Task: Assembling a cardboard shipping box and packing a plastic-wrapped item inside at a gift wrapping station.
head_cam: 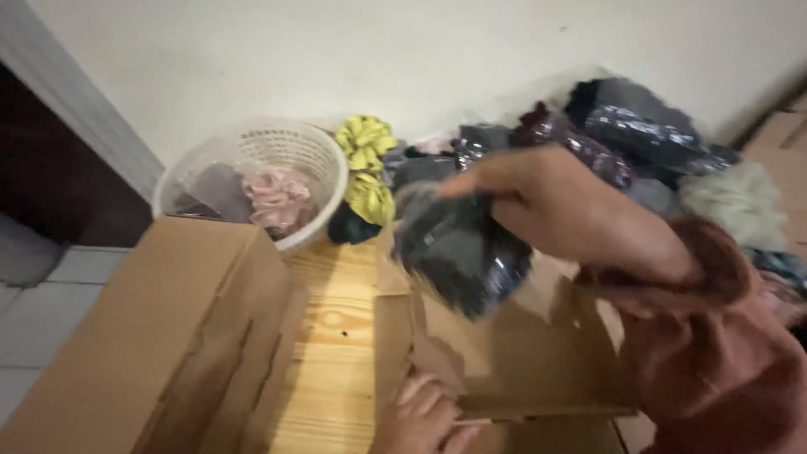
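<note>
My right hand (pixel 563 206) reaches in from the right, in a rust-coloured sleeve, and grips a dark grey scrunchie in a clear plastic bag (pixel 458 248). The bag hangs above an open cardboard box (pixel 538 353). My left hand (pixel 420 416) rests at the bottom of the view on the near edge of that box, fingers curled over the flap. The picture is blurred by motion.
A second cardboard box (pixel 160 336) stands at the left on a wooden surface (pixel 336 336). A white woven basket (pixel 290 151) holds pink and grey scrunchies. Yellow-green scrunchies (pixel 366 164) and a pile of bagged dark scrunchies (pixel 622 134) lie along the wall.
</note>
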